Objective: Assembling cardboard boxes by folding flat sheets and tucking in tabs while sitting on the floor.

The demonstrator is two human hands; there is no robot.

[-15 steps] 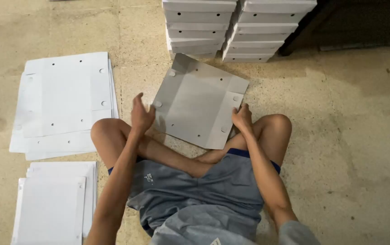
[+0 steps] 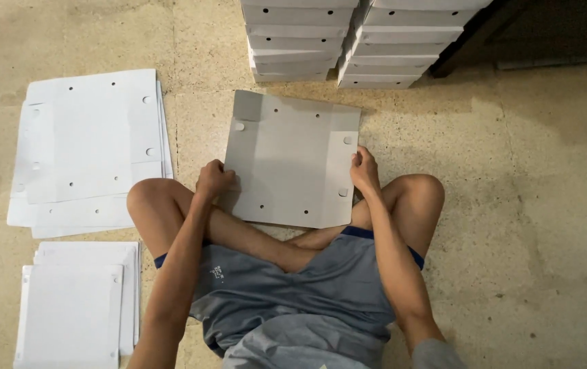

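Grey cardboard, die-cut, creased and punched with small round holes, is seen laid flat on a speckled stone floor (image 2: 525,205) between the knees of a person seated cross-legged in grey shorts (image 2: 300,301). The flat box blank (image 2: 290,160) is gripped at both side edges: the left hand (image 2: 213,180) is curled closed over the lower part of its left flap, and the right hand (image 2: 364,171) is closed around the right flap near a small tab. The sheet is judged to be light and fairly stiff, yet easily bent along its scored lines and liable to buckle or tear at the tabs if squeezed hard; it would best be held by the side flaps, close to the creases, where the hands now rest. Its long axis is seen running away from the body and leaning slightly to the left, with the narrower far edge pointed toward the wall of finished boxes. To the left, two piles of flat white blanks (image 2: 92,147) are shown lying well apart from the sheet. Farther off, stacked white boxes (image 2: 361,41) are seen piled in two columns beside a dark piece of furniture (image 2: 546,31).
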